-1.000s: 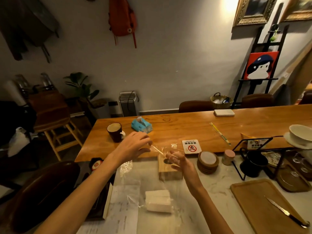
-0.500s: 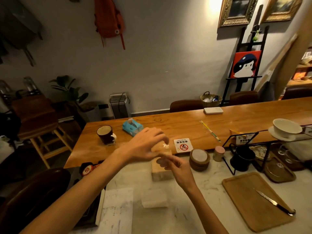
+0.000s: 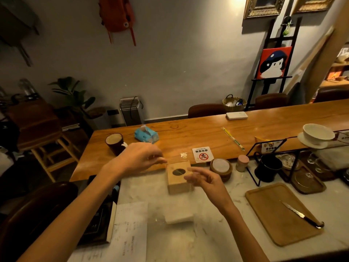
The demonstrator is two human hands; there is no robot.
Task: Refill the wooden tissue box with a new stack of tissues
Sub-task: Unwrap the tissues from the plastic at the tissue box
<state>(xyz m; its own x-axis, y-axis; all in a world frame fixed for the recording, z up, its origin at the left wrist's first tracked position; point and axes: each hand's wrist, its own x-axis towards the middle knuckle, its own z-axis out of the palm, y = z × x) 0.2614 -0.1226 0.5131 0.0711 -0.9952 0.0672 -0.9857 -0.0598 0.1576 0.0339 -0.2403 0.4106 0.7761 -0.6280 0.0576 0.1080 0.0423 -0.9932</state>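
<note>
The wooden tissue box [image 3: 176,187], with a round hole in its top, stands on the marble counter between my hands. A white tissue stack [image 3: 179,216] sits nearer to me inside a clear plastic wrapper [image 3: 183,155], which stretches up in front of the box. My left hand [image 3: 139,157] is raised left of the box with its fingertips pinching the wrapper's upper edge. My right hand [image 3: 204,178] is at the box's right side with its fingers curled on the wrapper's other edge. The wrapper is blurred and hard to trace.
A stack of coasters [image 3: 221,168] and a small pink jar [image 3: 242,163] stand right of the box. Further right is a black mug [image 3: 268,167]. A wooden tray [image 3: 272,214] holds a knife [image 3: 302,216]. Papers [image 3: 130,229] lie at the left. On the wooden bar are a blue tissue pack [image 3: 146,134] and a dark cup [image 3: 115,141].
My hands came together over the box half a second ago and have now drawn apart again with the wrapper's edges. The tissue stack stays low inside the wrapper.
</note>
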